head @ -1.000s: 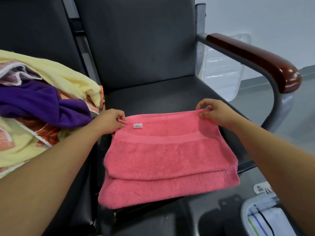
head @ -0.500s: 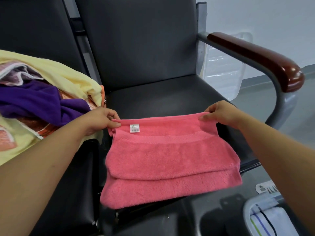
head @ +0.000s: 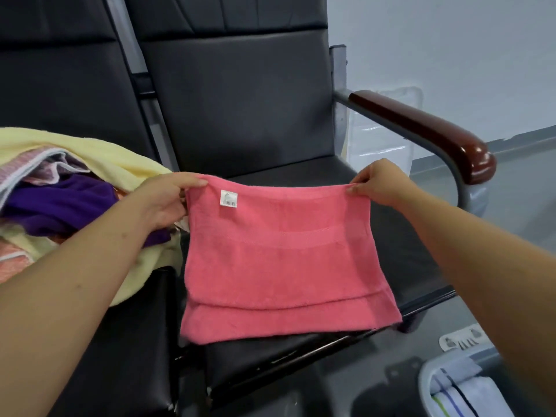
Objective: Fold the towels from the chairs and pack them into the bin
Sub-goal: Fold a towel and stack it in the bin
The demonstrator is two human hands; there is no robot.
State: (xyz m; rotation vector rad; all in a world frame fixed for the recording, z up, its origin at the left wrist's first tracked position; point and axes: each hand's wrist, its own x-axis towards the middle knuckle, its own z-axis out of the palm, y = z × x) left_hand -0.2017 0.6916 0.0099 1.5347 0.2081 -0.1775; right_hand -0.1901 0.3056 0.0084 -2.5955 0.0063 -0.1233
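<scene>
Two chairs [head: 240,115]: black padded seats, pale wall [head: 436,40] behind.
Bin [head: 422,383]: lower right, holding a striped white towel [head: 475,398].
Pink towel [head: 276,260]: folded, hanging over the right seat.
Left hand [head: 165,203]: pinches its top-left corner.
Right hand [head: 376,182]: pinches the top-right corner.

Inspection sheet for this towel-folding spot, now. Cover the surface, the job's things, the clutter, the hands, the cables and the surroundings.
Surface: black chair seat, padded; the pink towel's lower edge appears to rest on it.
Job's things: pink towel, folded, top edge held up, white label showing; bin at lower right holds a striped white towel; unfolded towel pile on the left chair.
Clutter: clear plastic container behind the armrest.
Hands: left hand and right hand each pinch a top corner of the pink towel.
Cables: nothing seen.
Surroundings: pale wall, grey floor.
</scene>
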